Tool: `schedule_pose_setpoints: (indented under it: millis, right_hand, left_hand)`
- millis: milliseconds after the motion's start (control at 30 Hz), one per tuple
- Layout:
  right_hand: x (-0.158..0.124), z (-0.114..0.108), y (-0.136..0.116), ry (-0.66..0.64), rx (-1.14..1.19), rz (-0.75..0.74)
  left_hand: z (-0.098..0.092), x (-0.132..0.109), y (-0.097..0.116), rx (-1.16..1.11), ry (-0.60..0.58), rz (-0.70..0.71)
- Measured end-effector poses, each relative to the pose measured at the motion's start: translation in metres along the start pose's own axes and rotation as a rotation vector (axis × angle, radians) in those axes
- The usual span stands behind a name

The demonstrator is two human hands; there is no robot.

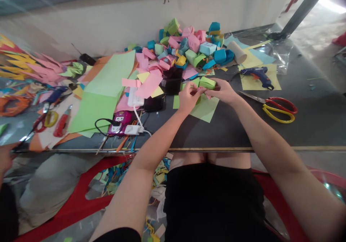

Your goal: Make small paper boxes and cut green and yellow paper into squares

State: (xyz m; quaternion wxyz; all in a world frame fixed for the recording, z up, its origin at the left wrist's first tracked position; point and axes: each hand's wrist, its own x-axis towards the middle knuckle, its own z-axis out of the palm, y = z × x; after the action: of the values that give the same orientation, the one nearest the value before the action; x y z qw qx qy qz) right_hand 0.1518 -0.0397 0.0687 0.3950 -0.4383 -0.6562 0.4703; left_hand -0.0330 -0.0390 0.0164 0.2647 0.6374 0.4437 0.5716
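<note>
My left hand (pixel 188 97) and my right hand (pixel 223 91) meet over the table, thumbs and fingertips pinched close together. Between them is a folded light-green paper piece (pixel 207 83), with a bit of pink showing at the fingertips; its exact shape is partly hidden by my fingers. Underneath lies a pale green paper sheet (pixel 207 110), flat on the dark tabletop. Just beyond my hands rises a heap of folded paper pieces (pixel 193 43) in pink, blue, green and yellow.
To the right lie scissors (pixel 281 109) with red and yellow handles and a blue glue gun (pixel 256 75). A cardboard tube (pixel 238 52) rests behind. Leftward are a purple power socket (pixel 120 121), dark phones (pixel 153 103), green sheets (pixel 98 108) and a red cutter (pixel 63 122). Another person's hand (pixel 5 159) shows far left.
</note>
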Motion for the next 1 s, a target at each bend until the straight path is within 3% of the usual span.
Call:
schedule_pose_setpoints:
  millis: [133, 533, 867, 1000]
  right_hand:
    - [-0.001, 0.0, -0.003, -0.052, 0.038, 0.026]
    - [0.006, 0.002, 0.003, 0.075, 0.094, 0.216]
    - [0.006, 0.007, 0.002, 0.134, 0.328, 0.192]
    - [0.006, 0.009, 0.004, 0.079, 0.407, 0.187]
  left_hand:
    - [0.0, -0.001, 0.003, 0.02, 0.018, 0.019]
    - [0.002, -0.001, -0.002, 0.088, 0.079, 0.053]
    - [-0.002, -0.003, -0.009, -0.009, 0.06, 0.114]
    - [-0.001, 0.0, -0.012, 0.009, 0.049, 0.082]
